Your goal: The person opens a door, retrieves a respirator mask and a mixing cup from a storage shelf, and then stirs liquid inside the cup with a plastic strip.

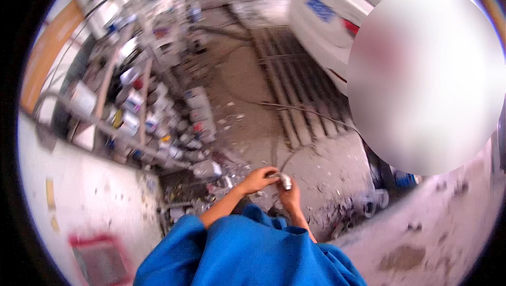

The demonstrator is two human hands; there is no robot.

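In the head view my left hand point(255, 179) and my right hand point(289, 198) are close together in front of my blue clothing point(242, 257). My right hand grips a small silver metal fitting point(286, 181), with a thin dark hose point(292, 155) seeming to run from it across the floor. The fingers of my left hand are closed at the fitting's upper end, on what looks like the hose connection; the exact contact is too small to make out.
A cluttered rack point(142, 101) of cans and bottles stands at left beside a white wall point(52, 175). A white car point(321, 30) is at upper right near a slatted floor grate point(287, 80). Hoses point(263, 102) cross the littered floor point(237, 133). A blurred oval hides the right side.
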